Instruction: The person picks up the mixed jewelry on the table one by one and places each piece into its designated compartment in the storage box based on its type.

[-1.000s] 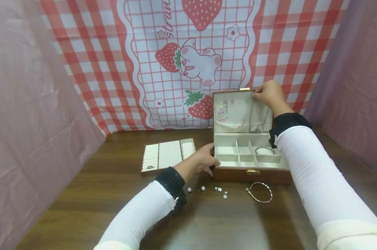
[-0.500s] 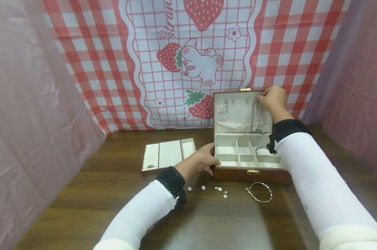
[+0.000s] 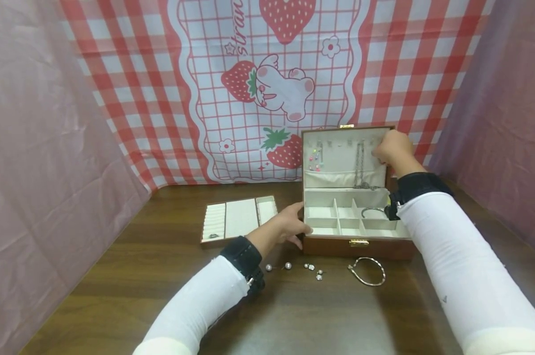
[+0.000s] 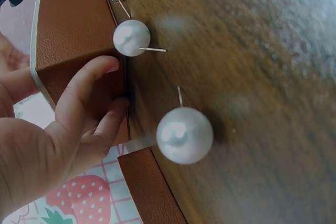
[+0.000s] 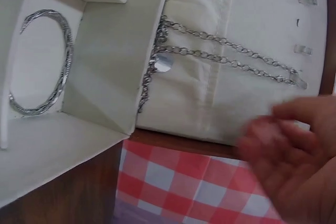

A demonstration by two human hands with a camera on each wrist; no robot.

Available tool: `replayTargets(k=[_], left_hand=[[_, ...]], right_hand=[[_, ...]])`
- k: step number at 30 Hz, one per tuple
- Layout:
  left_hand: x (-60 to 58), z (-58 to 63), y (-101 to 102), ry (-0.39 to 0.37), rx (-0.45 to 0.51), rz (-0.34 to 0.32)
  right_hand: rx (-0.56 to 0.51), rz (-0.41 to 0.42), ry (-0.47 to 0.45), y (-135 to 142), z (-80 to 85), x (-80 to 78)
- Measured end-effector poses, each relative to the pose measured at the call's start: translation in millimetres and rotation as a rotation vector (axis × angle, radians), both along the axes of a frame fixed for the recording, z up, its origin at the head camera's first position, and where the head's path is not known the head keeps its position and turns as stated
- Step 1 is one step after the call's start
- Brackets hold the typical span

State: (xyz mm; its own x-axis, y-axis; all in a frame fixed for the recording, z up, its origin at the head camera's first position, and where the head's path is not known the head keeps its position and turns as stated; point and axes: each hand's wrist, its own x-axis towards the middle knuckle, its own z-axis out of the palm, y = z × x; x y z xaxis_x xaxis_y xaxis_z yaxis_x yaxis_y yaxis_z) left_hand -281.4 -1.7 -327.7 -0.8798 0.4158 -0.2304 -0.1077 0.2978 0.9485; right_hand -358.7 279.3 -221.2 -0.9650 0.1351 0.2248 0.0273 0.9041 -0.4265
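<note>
A brown jewelry box stands with its lid raised. Its left side is gripped by my left hand, the thumb over the rim and the fingers against the outer wall. A silver chain necklace hangs doubled from a clear hook on the lid lining, its lower end bunched at the lid's hinge side. My right hand, blurred in the right wrist view, is by the lid's right edge, apart from the necklace, with loosely bent fingers and nothing in them. A silver bangle lies in a compartment.
To the left lies a partitioned tray holding a ring. In front of the box are pearl stud earrings, small drop earrings and a bracelet. Colourful beaded jewelry hangs at the lid's left. A checked cloth hangs behind.
My right hand has let go of the necklace, which now hangs from the hook with its strands close together. The hand has moved right and slightly down. My left hand has stayed put.
</note>
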Motion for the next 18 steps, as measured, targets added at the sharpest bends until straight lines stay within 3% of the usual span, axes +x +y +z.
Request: replayTargets(k=[4, 7, 11, 18], left_hand=[[-0.4, 0.8, -2.4, -0.007, 0.021, 0.01], [-1.1, -0.3, -3.7, -0.009, 0.023, 0.016], [-1.8, -2.1, -3.9, -0.01, 0.021, 0.016], [-1.8, -4.1, -1.7, -0.014, 0.033, 0.01]], right_hand=[[0.029, 0.123, -0.424, -5.0, -8.6, -2.8], [0.098, 0.167, -0.572, -14.2, -17.1, -4.7], [0.177, 0.105, -0.508, -26.9, -27.7, -4.1], [0.222, -0.054, -0.383, -37.8, -44.9, -9.7]])
